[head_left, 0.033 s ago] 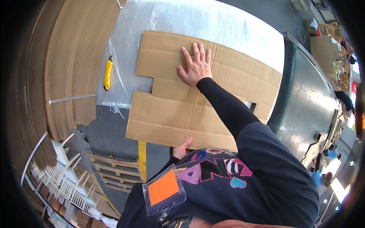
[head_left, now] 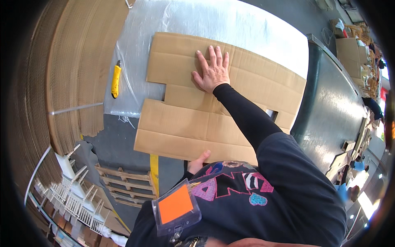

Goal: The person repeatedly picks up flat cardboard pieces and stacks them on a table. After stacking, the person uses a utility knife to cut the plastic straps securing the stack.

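Note:
A flat brown cardboard sheet (head_left: 181, 119) with fold lines, a notch in its left edge and a small cutout at right lies over a pale surface wrapped in plastic film (head_left: 140, 49). Its near edge reaches past the wrapped surface toward my body. My right hand (head_left: 212, 76) rests palm down on the sheet's upper middle, fingers spread. At the near edge is my left hand (head_left: 198, 161), thumb along the edge; its other fingers are hidden below the cardboard. To the left of the sheet a yellow utility knife (head_left: 116, 81) lies on the film.
A tall stack of cardboard (head_left: 78, 66), bound with a white strap (head_left: 76, 108), stands close on the left. Wooden pallets (head_left: 125, 185) lie on the grey floor at lower left, beside a yellow line (head_left: 154, 171). A dark, shiny-surfaced table (head_left: 325, 103) is at right.
The sheet's near left corner has shifted very slightly left and toward me. My left hand has moved a little with the edge; my right hand stays in place.

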The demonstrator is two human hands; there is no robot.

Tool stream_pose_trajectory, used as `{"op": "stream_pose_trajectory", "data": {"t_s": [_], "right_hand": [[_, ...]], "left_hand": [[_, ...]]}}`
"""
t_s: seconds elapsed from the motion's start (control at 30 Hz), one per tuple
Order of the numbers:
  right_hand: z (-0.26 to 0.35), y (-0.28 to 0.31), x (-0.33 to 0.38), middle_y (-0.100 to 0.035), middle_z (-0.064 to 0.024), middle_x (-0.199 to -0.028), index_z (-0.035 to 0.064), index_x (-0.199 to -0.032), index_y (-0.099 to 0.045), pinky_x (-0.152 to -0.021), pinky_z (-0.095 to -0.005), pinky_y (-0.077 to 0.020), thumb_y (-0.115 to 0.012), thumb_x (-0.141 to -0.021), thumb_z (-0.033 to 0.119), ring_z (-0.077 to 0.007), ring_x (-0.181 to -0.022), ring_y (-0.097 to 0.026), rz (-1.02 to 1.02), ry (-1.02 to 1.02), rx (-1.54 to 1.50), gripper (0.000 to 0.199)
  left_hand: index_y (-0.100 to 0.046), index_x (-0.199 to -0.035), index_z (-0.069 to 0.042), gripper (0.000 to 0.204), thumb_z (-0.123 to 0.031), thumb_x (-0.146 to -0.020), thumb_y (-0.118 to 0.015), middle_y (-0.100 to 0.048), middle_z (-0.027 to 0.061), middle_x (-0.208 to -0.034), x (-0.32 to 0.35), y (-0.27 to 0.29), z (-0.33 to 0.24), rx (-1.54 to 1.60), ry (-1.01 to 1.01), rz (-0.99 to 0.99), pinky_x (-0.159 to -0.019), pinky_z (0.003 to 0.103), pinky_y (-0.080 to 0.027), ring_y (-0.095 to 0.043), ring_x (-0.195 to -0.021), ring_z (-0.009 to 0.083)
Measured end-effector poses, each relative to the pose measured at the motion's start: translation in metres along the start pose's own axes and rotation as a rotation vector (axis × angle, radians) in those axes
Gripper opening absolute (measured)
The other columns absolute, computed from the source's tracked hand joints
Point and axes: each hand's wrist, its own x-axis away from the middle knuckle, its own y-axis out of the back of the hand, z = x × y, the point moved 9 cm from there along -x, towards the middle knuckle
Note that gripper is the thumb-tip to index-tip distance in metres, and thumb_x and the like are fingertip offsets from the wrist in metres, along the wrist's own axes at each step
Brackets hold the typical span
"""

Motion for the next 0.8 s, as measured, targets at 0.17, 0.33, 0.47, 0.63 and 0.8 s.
{"op": "stream_pose_trajectory", "data": {"t_s": [0.17,0.33,0.47,0.63,0.8], "right_hand": [[0.003,0.0,-0.005,-0.027,-0.0233,-0.155,0.018,-0.15,-0.038,-0.116,-0.0662,-0.0101,-0.055,-0.087,0.048,-0.0437,-0.146,-0.019,0.012,0.055,-0.003,0.072],[0.0,0.001,-0.013,-0.03,-0.0228,-0.153,0.017,-0.148,-0.04,-0.116,-0.0652,-0.0104,-0.052,-0.09,0.046,-0.0435,-0.145,-0.019,-0.067,0.1,-0.005,0.066],[0.0,-0.001,-0.013,-0.029,-0.0232,-0.154,0.0151,-0.149,-0.039,-0.116,-0.0654,-0.0101,-0.053,-0.09,0.045,-0.0444,-0.146,-0.018,-0.015,0.09,-0.042,0.068],[0.002,0.012,-0.009,-0.028,-0.0242,-0.155,0.0122,-0.149,-0.039,-0.117,-0.0647,-0.0087,-0.052,-0.09,0.044,-0.0441,-0.147,-0.018,-0.052,0.112,-0.089,0.069],[-0.016,0.019,-0.022,-0.032,-0.0208,-0.154,0.0167,-0.148,-0.04,-0.119,-0.0571,-0.0153,-0.059,-0.089,0.046,-0.0402,-0.146,-0.022,-0.033,0.149,-0.191,0.069]], "left_hand": [[-0.055,-0.13,0.001,0.053,-0.01,-0.083,-0.078,-0.063,0.0129,-0.124,0.066,-0.054,-0.076,0.108,0.136,-0.014,-0.094,0.036,-0.052,-0.062,-0.11,0.0229],[-0.056,-0.129,0.002,0.049,-0.006,-0.084,-0.074,-0.063,0.0146,-0.123,0.084,-0.072,-0.103,0.062,-0.017,-0.086,-0.094,0.036,-0.052,-0.063,-0.111,0.0239],[-0.058,-0.126,0.001,0.044,-0.014,-0.087,-0.071,-0.065,0.012,-0.121,0.086,-0.087,-0.116,0.167,-0.312,0.047,-0.092,0.035,-0.053,-0.063,-0.109,0.0227],[-0.058,-0.126,-0.004,0.041,-0.018,-0.088,-0.067,-0.065,0.0104,-0.118,0.093,-0.082,-0.098,0.097,-0.156,0.024,-0.092,0.042,-0.054,-0.064,-0.108,0.024],[-0.057,-0.126,-0.007,0.04,-0.02,-0.09,-0.067,-0.063,0.0102,-0.12,0.033,-0.054,-0.039,0.175,-0.138,0.086,-0.097,0.046,-0.051,-0.061,-0.112,0.0255]]}}
